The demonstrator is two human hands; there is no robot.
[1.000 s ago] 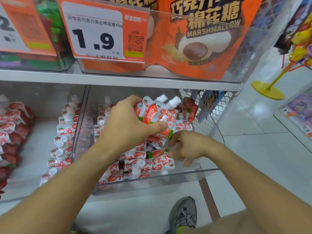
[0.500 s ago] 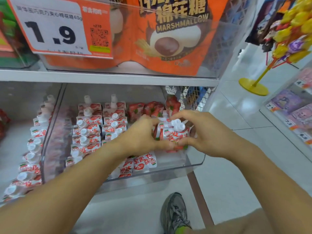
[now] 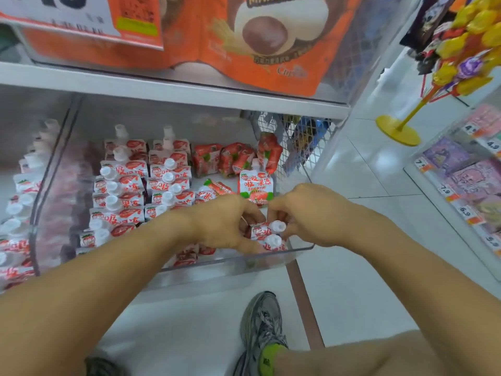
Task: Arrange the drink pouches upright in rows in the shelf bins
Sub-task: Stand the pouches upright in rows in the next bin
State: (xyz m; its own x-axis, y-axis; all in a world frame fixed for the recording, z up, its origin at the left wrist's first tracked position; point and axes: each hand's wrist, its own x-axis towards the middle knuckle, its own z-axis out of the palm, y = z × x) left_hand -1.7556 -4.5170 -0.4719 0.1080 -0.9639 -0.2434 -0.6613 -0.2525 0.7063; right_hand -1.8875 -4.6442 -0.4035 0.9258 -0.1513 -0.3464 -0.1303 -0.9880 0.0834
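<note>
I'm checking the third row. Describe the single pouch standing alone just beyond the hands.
The lone pouch stands upright in the clear bin, front facing the camera. It looks like glossy soft plastic, white above with red Chinese lettering, a strawberry picture across the bottom and a white cap on top. Behind it stand red packs; neither hand visibly touches it.

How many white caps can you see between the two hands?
2: an upper cap by the right hand, a lower cap beneath it, nearer the bin's front wall. The left hand may hide more.
</note>
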